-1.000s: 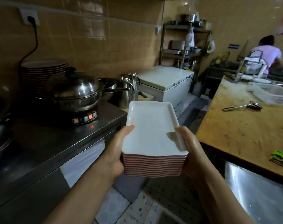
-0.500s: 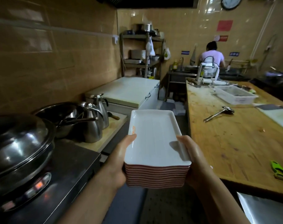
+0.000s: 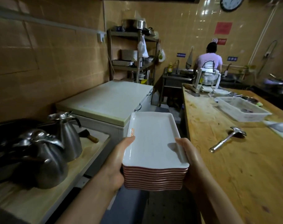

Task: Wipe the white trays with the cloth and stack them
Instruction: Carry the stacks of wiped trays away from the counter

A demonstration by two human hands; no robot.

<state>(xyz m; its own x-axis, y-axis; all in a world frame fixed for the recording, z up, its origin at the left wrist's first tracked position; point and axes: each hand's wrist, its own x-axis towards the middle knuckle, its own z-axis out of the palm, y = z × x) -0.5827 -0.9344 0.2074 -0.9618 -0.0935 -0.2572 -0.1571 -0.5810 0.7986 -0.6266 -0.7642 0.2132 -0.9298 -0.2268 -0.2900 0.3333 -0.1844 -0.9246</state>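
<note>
Roughly ten white trays (image 3: 151, 139), red-brown edged, stacked between both hands (image 3: 116, 162).

Aisle ahead: a dark floor strip (image 3: 165, 110) runs open between the white chest freezer (image 3: 108, 101) on the left and the long wooden worktable (image 3: 234, 159) on the right.
Hands: left hand (image 3: 117, 165) and right hand (image 3: 188, 160) both grip the stack of white rectangular trays (image 3: 153, 149), filling the near aisle.
Left counter: steel kettles (image 3: 56, 147) crowd it.
Worktable: a steel ladle (image 3: 226, 139) and a white plastic basket (image 3: 242, 110) lie on it, bare wood between.
Far end: a person in a lilac shirt (image 3: 208, 60) stands at the sink.
</note>
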